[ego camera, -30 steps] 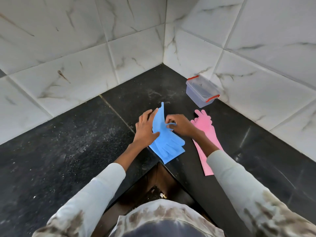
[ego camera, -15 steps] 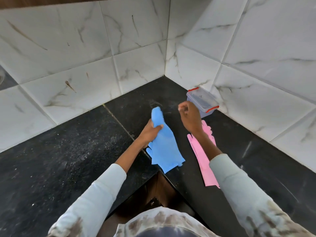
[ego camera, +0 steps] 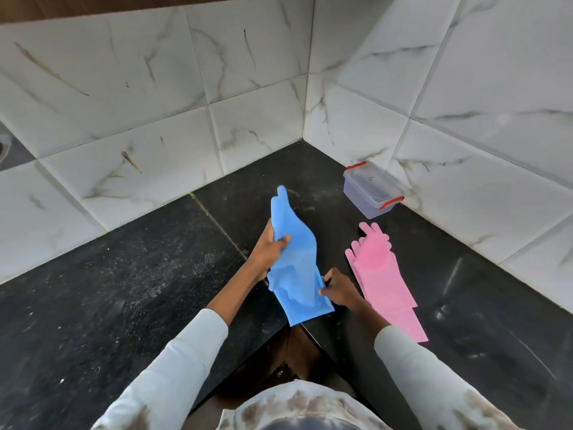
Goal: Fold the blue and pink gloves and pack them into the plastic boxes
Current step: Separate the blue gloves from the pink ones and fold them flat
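The blue gloves (ego camera: 296, 259) are stretched lengthwise over the black counter, fingertips pointing away from me. My left hand (ego camera: 269, 250) grips their upper part from the left, thumb across the front. My right hand (ego camera: 338, 288) pinches the cuff end at its right edge. The pink gloves (ego camera: 379, 274) lie flat on the counter just right of my right hand, fingers toward the far corner, touched by neither hand. A clear plastic box (ego camera: 372, 189) with red clips stands closed against the right wall near the corner.
White marble-patterned tiled walls (ego camera: 217, 88) close the black counter (ego camera: 124, 290) on the left and right, meeting in a corner behind the box. The counter's inner corner edge (ego camera: 294, 328) lies just under the blue cuff, with a dark gap below.
The blue gloves went from a folded patch on the counter to a long raised strip. My right hand let go, rose, then came down to the cuff. The pink gloves are now uncovered.
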